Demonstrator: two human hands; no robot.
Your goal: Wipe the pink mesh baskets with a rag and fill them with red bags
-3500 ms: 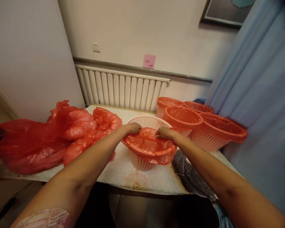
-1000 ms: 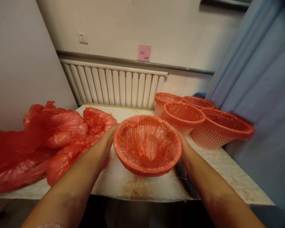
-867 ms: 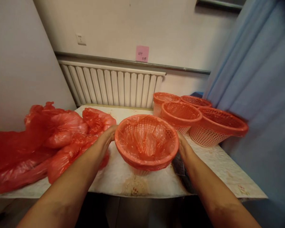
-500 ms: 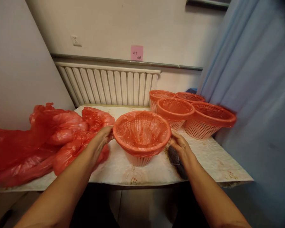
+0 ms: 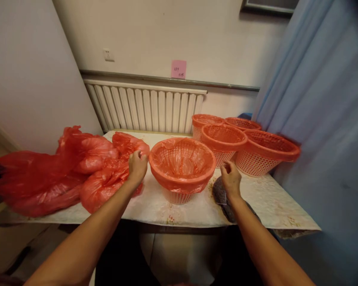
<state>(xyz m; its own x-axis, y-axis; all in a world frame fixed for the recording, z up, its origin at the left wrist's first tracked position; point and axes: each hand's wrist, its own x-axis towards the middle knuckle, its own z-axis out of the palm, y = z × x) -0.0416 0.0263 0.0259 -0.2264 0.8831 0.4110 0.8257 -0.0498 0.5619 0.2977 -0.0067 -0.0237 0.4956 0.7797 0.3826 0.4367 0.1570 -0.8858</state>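
A round basket [image 5: 180,197] lined with a red plastic bag stands upright in the middle of the table, the bag folded over its rim. Just left of the rim is my left hand [image 5: 137,167], fingers loosely curled with a gap at the thumb, in front of red plastic bags [image 5: 98,186]. My right hand [image 5: 231,178] hovers right of the basket, fingers bent but apart, nothing in them. Beneath this hand lies a dark grey item [image 5: 219,191]. Neither hand touches the basket.
Several lined baskets [image 5: 253,162] stand together at the back right of the cloth-covered table [image 5: 274,202], beside a blue curtain [image 5: 325,131]. A white radiator [image 5: 149,109] runs along the wall behind. A pink note [image 5: 178,69] is above it.
Both hands have let go of the basket's rim and moved slightly outward from it. The view has shifted a little, and the basket stands on the table.
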